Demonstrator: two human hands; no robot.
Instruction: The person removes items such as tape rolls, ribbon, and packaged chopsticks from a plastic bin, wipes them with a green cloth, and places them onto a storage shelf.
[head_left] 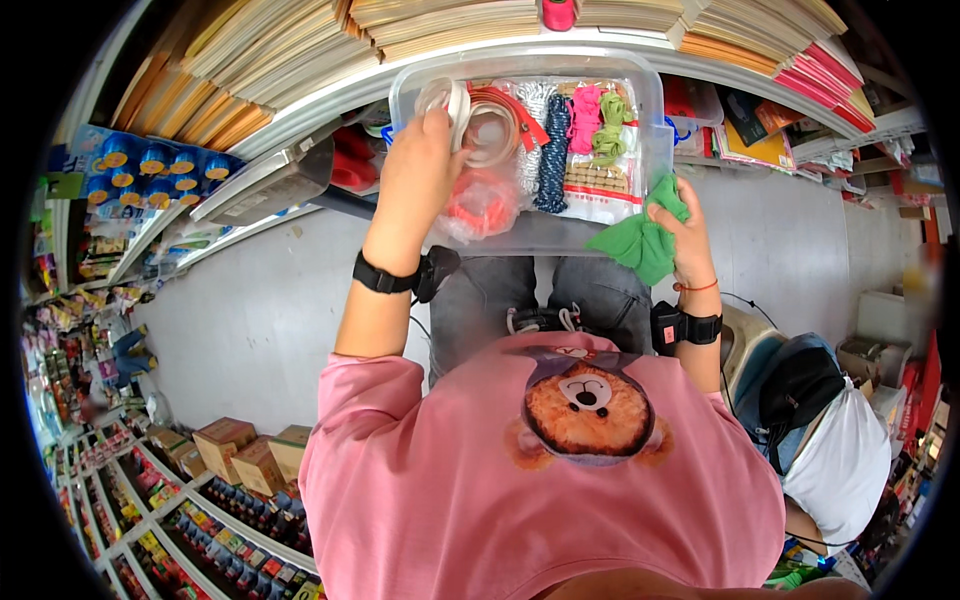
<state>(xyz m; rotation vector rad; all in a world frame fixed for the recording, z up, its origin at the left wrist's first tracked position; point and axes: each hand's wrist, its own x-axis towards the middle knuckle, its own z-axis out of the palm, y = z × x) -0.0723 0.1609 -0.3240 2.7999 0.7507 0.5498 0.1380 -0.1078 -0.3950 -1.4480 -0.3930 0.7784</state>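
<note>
Left hand [412, 165] and right hand [688, 235] are well apart, at opposite ends of a clear plastic bin [657, 145] above the wearer's grey-trousered knees [475, 295]. The left hand reaches over the bin's left edge, fingers curved on a pale ribbon coil [459, 108] near the far left corner; whether it is gripped cannot be told. The right hand pinches a green cloth [645, 250] by the bin's near right corner, the cloth's long axis slanting down toward the left.

The bin's long axis runs left to right between the hands. The coil lies at the left fingertips, far from the right hand. Beyond it, toward the right edge, come a red strap [533, 128], then upright bundles of white cord [533, 105], navy cord [553, 165], pink cord [584, 118] and olive-green cord [609, 138]. A clear bag [480, 208] with something orange-red sits by the near left corner.
</note>
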